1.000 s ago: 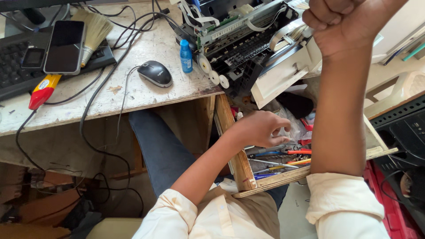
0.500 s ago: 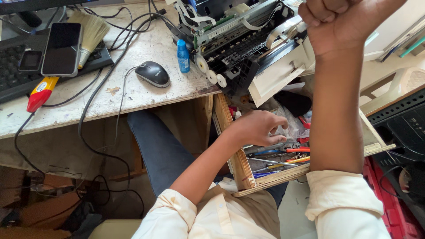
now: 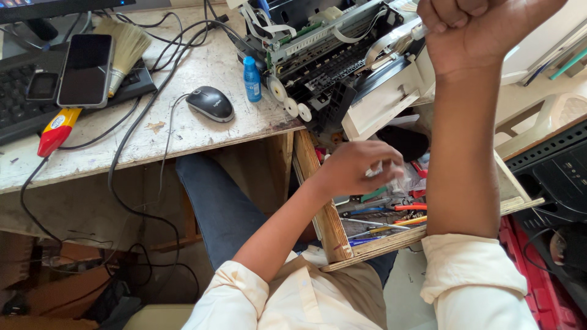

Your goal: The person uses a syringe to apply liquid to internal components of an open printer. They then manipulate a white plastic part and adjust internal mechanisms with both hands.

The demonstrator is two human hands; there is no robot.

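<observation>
My left hand (image 3: pixel 358 168) reaches down into an open wooden drawer (image 3: pixel 327 223) and its fingers curl around a crinkled clear plastic bag (image 3: pixel 400 180) lying on the tools. My right hand (image 3: pixel 474 30) is raised as a closed fist at the top of the view, against the right end of a dismantled printer (image 3: pixel 330 58). Whether the fist encloses anything is hidden. The drawer holds several screwdrivers and pliers (image 3: pixel 391 214) with red, yellow and blue handles.
On the worn desk (image 3: pixel 183 131) lie a black mouse (image 3: pixel 211 102), a small blue bottle (image 3: pixel 251 78), a phone (image 3: pixel 85 69) on a keyboard (image 3: pixel 18 110), a brush (image 3: pixel 126 52) and trailing cables. A black case (image 3: pixel 550 177) stands at right, a red box (image 3: pixel 532 287) below it.
My right fist has drifted slightly left and up along the printer. My left hand stays in the drawer, fingers working at the plastic bag.
</observation>
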